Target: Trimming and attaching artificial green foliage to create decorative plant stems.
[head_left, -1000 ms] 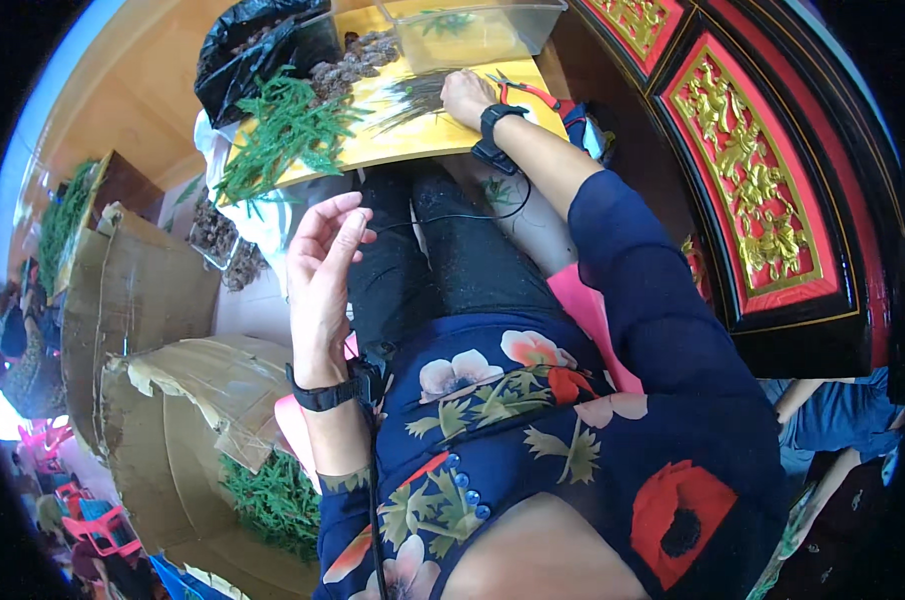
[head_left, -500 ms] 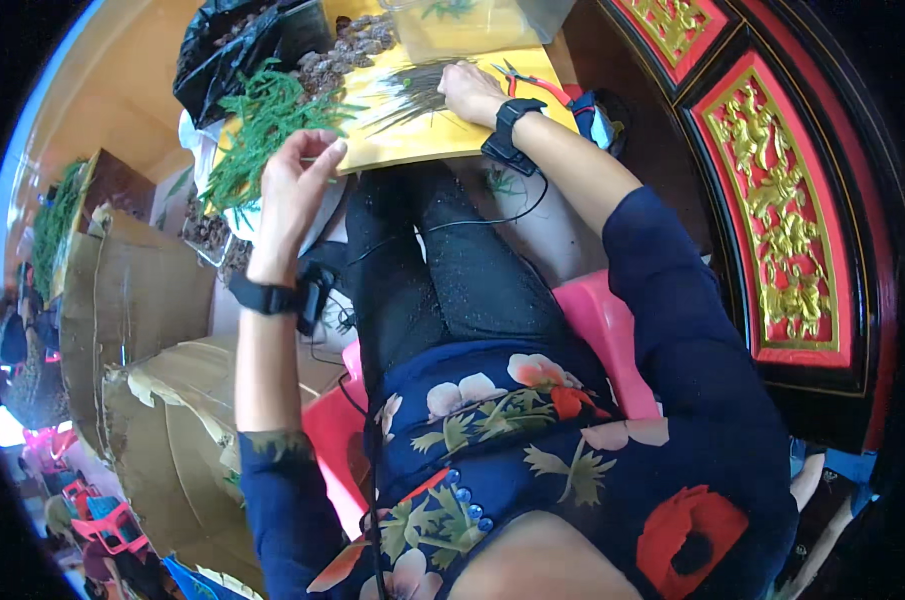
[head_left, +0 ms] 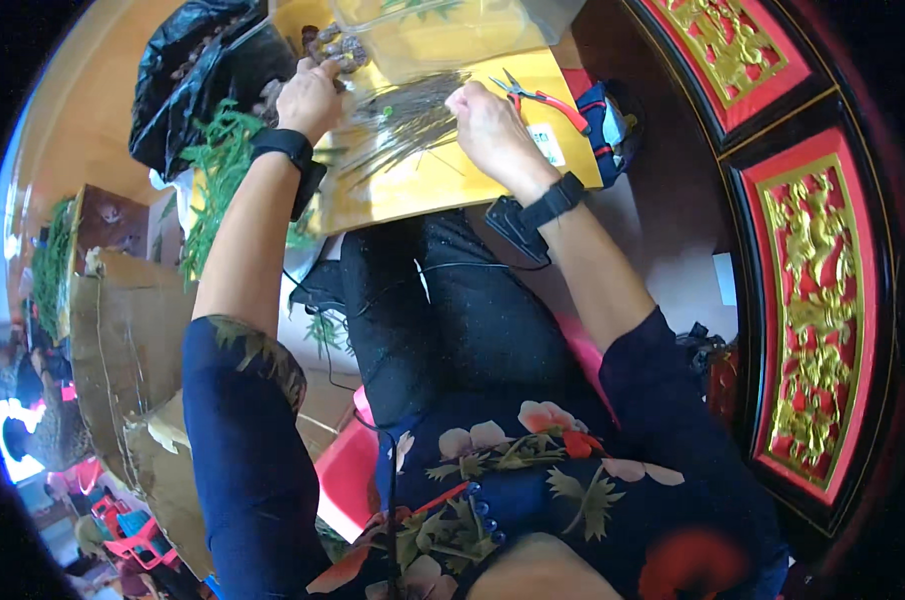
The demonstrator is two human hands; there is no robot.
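Observation:
My left hand [head_left: 310,100] is over the pile of brown pine cones [head_left: 348,50] at the far left of the yellow board [head_left: 403,200]. Its fingers are curled down, and what lies under the fingertips is hidden. Thin dark wire stems [head_left: 413,118] lie in a loose bundle across the board. At their right end is my right hand [head_left: 491,130], its fingers pressed together; anything between them is too small to make out. Small pliers [head_left: 541,100] with red handles lie beyond that hand, jaws apart. Green artificial fronds [head_left: 213,165] hang at the board's left edge, beside my left forearm.
A clear plastic box [head_left: 453,45] stands at the back of the board. To its left sits a black plastic bag [head_left: 178,80]. Cardboard [head_left: 123,350] stands on the left, and a carved red-and-gold panel [head_left: 813,320] on the right. A cable [head_left: 473,264] crosses my lap.
My left hand has moved forward from the board's front edge, over the fronds, to the pine cones. My right hand has shifted slightly right and nearer, at the stems' end.

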